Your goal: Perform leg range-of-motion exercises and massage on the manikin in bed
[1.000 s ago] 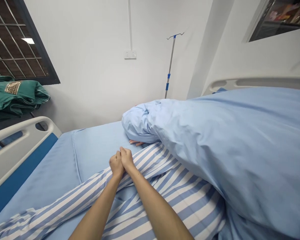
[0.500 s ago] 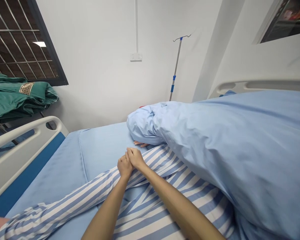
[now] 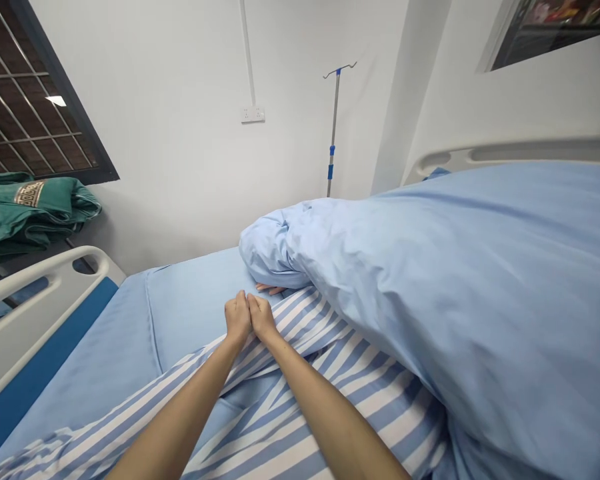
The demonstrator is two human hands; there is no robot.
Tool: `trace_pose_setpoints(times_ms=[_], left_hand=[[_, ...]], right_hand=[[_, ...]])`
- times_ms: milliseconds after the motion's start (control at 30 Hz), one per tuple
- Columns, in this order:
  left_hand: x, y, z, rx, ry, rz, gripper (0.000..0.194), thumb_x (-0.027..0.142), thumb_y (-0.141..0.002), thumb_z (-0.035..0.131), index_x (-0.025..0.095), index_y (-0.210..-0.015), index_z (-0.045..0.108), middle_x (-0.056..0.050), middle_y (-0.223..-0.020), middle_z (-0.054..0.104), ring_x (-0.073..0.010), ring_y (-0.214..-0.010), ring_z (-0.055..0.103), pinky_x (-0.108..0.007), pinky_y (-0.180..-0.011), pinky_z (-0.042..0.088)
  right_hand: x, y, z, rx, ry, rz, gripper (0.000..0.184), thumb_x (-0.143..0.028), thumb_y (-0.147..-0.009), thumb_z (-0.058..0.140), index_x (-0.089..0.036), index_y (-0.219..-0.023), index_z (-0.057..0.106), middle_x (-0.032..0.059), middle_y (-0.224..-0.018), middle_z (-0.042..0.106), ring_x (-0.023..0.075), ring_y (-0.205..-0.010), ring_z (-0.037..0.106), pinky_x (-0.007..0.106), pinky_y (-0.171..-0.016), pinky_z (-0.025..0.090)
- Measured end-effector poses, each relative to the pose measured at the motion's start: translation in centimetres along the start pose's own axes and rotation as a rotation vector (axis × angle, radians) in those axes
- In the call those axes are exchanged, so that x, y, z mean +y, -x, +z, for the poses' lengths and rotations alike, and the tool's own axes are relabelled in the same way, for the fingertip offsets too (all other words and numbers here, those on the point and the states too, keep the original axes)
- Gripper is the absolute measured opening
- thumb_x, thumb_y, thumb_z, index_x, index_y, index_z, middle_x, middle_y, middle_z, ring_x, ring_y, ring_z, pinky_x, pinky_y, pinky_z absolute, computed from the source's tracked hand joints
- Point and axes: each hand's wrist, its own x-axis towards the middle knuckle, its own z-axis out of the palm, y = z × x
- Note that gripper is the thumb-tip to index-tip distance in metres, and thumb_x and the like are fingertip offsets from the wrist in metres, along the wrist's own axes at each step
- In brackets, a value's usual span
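Observation:
My left hand (image 3: 237, 316) and my right hand (image 3: 261, 316) are side by side, knuckles up, fingers curled down over the far side of a leg in blue-and-white striped trousers (image 3: 180, 377). The fingertips are hidden. Both hands touch the leg, and they meet at the thumb sides. The leg lies across the bed toward the lower left, on a light-blue sheet (image 3: 195, 287). A light-blue quilt (image 3: 430, 267) covers the rest of the lying figure to the right. From under its edge, the fingers of another hand (image 3: 271, 289) show just beyond mine.
A bed end board (image 3: 75, 263) in white and blue stands at left, with green folded cloth (image 3: 45, 207) beyond it. An IV pole (image 3: 334, 120) stands by the wall. Another white board (image 3: 520, 150) is at the right. A barred window (image 3: 25, 93) is upper left.
My right hand no longer overlaps my left; the two now sit side by side on the leg. The whole view has shifted a little to the right.

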Motion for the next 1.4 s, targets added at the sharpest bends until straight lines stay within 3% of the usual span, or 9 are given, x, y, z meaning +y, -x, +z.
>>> trace_pose_setpoints(times_ms=[100,200,400,533,700,933,1100,1300,1400], left_hand=[[0.7,-0.2,0.9,0.002,0.051,-0.032,0.045,0.04,-0.085,0.025,0.02,-0.048,0.04,0.001,-0.046,0.047,-0.0103,-0.048,0.043,-0.022,-0.049,0.035],[-0.4,0.3,1.4,0.009,-0.083,-0.063,0.044,0.036,-0.087,0.026,0.02,-0.051,0.045,-0.002,-0.052,0.055,-0.0117,-0.052,0.049,-0.022,-0.051,0.034],[-1.9,1.0,1.4,-0.03,-0.26,0.031,0.045,0.036,-0.089,0.026,0.019,-0.062,0.057,-0.007,-0.067,0.065,-0.0149,-0.065,0.058,-0.024,-0.058,0.034],[-1.7,1.1,1.5,-0.026,-0.337,0.059,0.043,0.031,-0.09,0.025,0.018,-0.072,0.062,-0.009,-0.074,0.067,-0.0162,-0.072,0.06,-0.025,-0.065,0.037],[-1.9,1.2,1.9,-0.001,-0.44,0.095,0.036,0.025,-0.088,0.03,0.014,-0.093,0.063,-0.013,-0.091,0.067,-0.0194,-0.089,0.06,-0.028,-0.077,0.039],[-2.3,1.1,2.1,-0.023,-0.349,0.05,0.047,0.035,-0.089,0.022,0.018,-0.078,0.063,-0.012,-0.085,0.068,-0.019,-0.083,0.061,-0.029,-0.075,0.041],[-1.3,0.3,2.5,0.001,-0.195,-0.008,0.047,0.043,-0.086,0.023,0.02,-0.061,0.057,-0.01,-0.072,0.067,-0.0193,-0.069,0.059,-0.028,-0.062,0.04],[2.1,-0.7,5.0,0.06,0.127,-0.051,0.045,0.043,-0.082,0.026,0.02,-0.051,0.049,-0.005,-0.057,0.06,-0.0137,-0.054,0.052,-0.024,-0.051,0.037],[1.8,-0.3,5.8,0.052,0.083,-0.091,0.045,0.042,-0.082,0.027,0.019,-0.055,0.055,-0.007,-0.06,0.062,-0.0157,-0.058,0.055,-0.025,-0.054,0.038]], right_hand=[[0.1,-0.3,-0.2,0.048,-0.087,0.072,0.039,-0.042,-0.083,0.032,-0.019,-0.054,0.043,-0.0011,-0.051,0.048,0.0125,-0.052,0.042,0.023,-0.051,0.033],[0.0,-0.3,-0.3,0.072,-0.061,0.1,0.036,-0.041,-0.082,0.035,-0.02,-0.053,0.039,-0.0017,-0.051,0.046,0.0121,-0.051,0.04,0.023,-0.05,0.032],[0.0,0.0,-0.2,0.059,-0.012,0.074,0.036,-0.04,-0.083,0.036,-0.02,-0.053,0.038,-0.0028,-0.05,0.045,0.0113,-0.051,0.039,0.023,-0.049,0.032],[-0.1,-0.9,-0.7,-0.04,0.149,0.078,0.038,-0.033,-0.085,0.032,-0.018,-0.052,0.043,-0.0014,-0.052,0.049,0.011,-0.052,0.041,0.022,-0.05,0.031],[-0.9,-2.2,-2.5,-0.181,0.314,0.025,0.037,-0.028,-0.081,0.047,-0.017,-0.046,0.049,-0.0002,-0.046,0.051,0.0116,-0.051,0.043,0.024,-0.053,0.029],[0.0,-1.2,-2.9,-0.173,0.484,-0.082,0.043,-0.032,-0.091,0.031,-0.016,-0.064,0.06,0.0063,-0.068,0.065,0.0136,-0.06,0.051,0.024,-0.057,0.031],[0.7,-1.7,-2.8,-0.106,0.335,-0.073,0.042,-0.034,-0.09,0.032,-0.016,-0.061,0.057,0.0057,-0.063,0.062,0.0146,-0.06,0.051,0.024,-0.055,0.033],[1.6,-3.1,-3.6,0.022,-0.092,0.024,0.041,-0.039,-0.087,0.034,-0.018,-0.057,0.052,0.0018,-0.056,0.056,0.0147,-0.058,0.049,0.025,-0.058,0.039],[2.0,-3.4,-3.9,0.075,-0.124,0.063,0.039,-0.038,-0.086,0.036,-0.018,-0.059,0.055,0.0019,-0.056,0.056,0.0152,-0.058,0.049,0.026,-0.06,0.041]])
